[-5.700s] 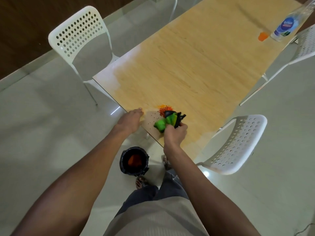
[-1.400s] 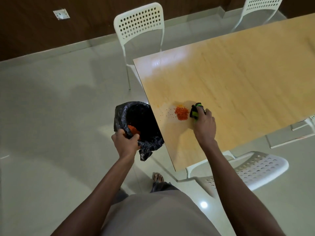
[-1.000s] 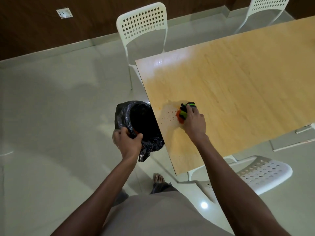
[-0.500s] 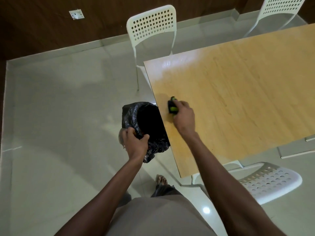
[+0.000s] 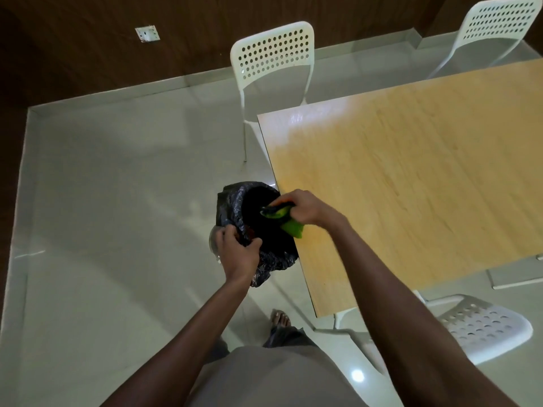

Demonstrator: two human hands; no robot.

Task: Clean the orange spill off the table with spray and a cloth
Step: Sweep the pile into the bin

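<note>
My right hand [image 5: 308, 208] grips a green and black cloth [image 5: 286, 221] at the left edge of the wooden table [image 5: 411, 177], partly over the mouth of a bin. My left hand [image 5: 238, 251] grips the rim of that bin [image 5: 252, 224], which is lined with a black bag and held up against the table edge. No orange grains show on the table top; a faint orange smear remains near the cloth. The spray bottle is out of view.
A white perforated chair [image 5: 273, 57] stands at the table's far end and another [image 5: 496, 27] at the back right. A third white chair [image 5: 476, 327] sits near my right side. My foot [image 5: 279, 318] is on the glossy floor below the bin.
My right hand has swept the cloth left across the table to its edge and over the bin. The orange pile seen on the table earlier is gone. My left hand keeps holding the bin.
</note>
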